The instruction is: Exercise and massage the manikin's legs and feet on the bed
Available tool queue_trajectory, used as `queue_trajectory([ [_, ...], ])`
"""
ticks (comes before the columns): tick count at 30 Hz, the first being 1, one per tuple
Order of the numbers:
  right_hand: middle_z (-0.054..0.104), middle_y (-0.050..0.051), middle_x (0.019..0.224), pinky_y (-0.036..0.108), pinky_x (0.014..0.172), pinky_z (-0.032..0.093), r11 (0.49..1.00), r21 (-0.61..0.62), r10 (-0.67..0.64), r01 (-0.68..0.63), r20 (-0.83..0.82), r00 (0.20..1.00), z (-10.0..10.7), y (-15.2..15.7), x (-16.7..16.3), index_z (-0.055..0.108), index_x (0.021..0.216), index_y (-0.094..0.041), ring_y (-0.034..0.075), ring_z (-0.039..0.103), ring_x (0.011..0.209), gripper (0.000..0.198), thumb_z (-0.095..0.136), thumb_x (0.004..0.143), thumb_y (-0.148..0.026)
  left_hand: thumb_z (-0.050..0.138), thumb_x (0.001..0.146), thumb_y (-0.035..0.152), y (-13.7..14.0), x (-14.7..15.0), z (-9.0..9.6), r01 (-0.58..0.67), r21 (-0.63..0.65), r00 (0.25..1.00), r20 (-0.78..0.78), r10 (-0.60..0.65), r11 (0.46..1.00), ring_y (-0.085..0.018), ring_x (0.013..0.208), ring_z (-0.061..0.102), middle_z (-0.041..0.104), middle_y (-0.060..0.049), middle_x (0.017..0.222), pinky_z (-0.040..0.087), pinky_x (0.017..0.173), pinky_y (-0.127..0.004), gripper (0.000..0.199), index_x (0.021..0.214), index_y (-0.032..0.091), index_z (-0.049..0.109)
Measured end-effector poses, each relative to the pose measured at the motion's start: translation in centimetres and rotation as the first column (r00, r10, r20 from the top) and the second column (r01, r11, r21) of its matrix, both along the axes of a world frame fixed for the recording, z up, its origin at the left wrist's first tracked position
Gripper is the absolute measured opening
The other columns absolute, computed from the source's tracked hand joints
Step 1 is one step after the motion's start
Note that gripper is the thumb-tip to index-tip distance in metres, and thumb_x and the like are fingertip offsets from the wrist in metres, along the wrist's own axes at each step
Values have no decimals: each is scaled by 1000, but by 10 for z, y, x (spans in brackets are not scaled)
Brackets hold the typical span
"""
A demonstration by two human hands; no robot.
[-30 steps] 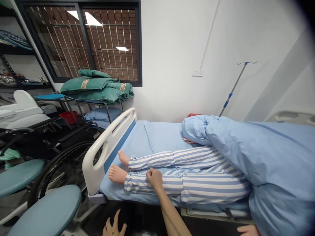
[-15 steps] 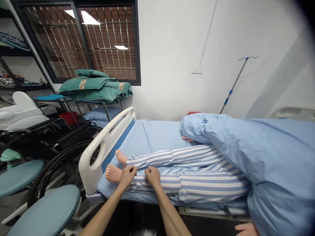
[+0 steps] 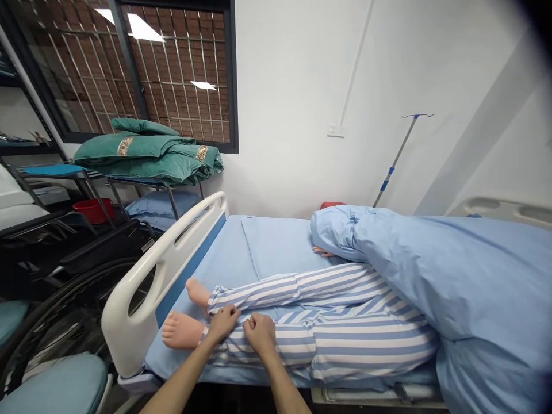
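A mannequin in blue-and-white striped trousers point(image 3: 366, 339) lies on the bed, its bare feet point(image 3: 183, 330) near the footboard. My left hand point(image 3: 224, 323) is closed at the lower part of the near trouser leg, just above the ankle. Closed as well, my right hand point(image 3: 261, 334) rests on the same leg a little nearer the knee. Both hands appear to pinch the trouser cloth, though the fingertips are partly hidden. A light blue quilt point(image 3: 466, 276) is folded back over the mannequin's upper body. One mannequin hand point(image 3: 322, 251) pokes out from under it.
The white footboard point(image 3: 125, 316) rises at the left end of the bed. Beyond it stand a wheelchair point(image 3: 56, 299) and a blue-green stool point(image 3: 64, 385). Green bedding point(image 3: 146, 152) is piled below the window. An IV pole point(image 3: 394, 164) stands behind the bed.
The view has shifted a little, bringing the bed closer and moving the footboard left. Both hands stay closed at the lower near trouser leg.
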State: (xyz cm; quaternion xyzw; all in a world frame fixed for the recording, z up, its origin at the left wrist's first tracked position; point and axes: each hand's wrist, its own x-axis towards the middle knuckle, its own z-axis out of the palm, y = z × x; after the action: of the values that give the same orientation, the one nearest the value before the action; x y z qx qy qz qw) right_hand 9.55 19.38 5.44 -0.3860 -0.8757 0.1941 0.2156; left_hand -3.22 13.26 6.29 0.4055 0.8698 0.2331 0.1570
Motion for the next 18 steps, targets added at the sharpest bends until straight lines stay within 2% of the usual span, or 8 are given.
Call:
queue_trajectory([
  [3, 48, 0, 48, 26, 49, 12, 1000, -2, -3, 3, 23, 1000, -1, 0, 0, 51, 52, -18, 10, 39, 47, 22, 43, 72, -25, 30, 77, 36, -1, 8, -7, 7, -108, 987, -156, -24, 994, -17, 78, 52, 61, -6, 80, 33, 64, -25, 33, 74, 16, 56],
  [7, 48, 0, 48, 26, 49, 11, 1000, 3, -8, 7, 38, 999, 0, 0, 0, 51, 53, -18, 10, 39, 48, 21, 43, 72, -25, 27, 80, 32, -3, 14, -6, 37, -178, 954, -287, -88, 983, -19, 85, 52, 60, -9, 89, 34, 70, -28, 34, 86, 16, 57],
  [11, 47, -1, 47, 26, 49, 12, 1000, -6, -3, 3, 33, 999, 1, 0, 1, 50, 52, -18, 9, 38, 48, 22, 43, 71, -25, 27, 80, 33, -5, 16, -3, 12, -189, 945, -318, -73, 982, -20, 83, 53, 60, -10, 87, 35, 70, -29, 35, 87, 15, 57],
  [18, 47, -1, 48, 25, 49, 12, 1000, -14, -14, 15, 22, 1000, 1, 0, 1, 49, 52, -18, 9, 36, 48, 23, 43, 72, -27, 26, 79, 32, -7, 18, -1, -37, -136, 946, -323, -9, 990, -20, 79, 55, 61, -9, 84, 35, 68, -29, 35, 83, 16, 57],
])
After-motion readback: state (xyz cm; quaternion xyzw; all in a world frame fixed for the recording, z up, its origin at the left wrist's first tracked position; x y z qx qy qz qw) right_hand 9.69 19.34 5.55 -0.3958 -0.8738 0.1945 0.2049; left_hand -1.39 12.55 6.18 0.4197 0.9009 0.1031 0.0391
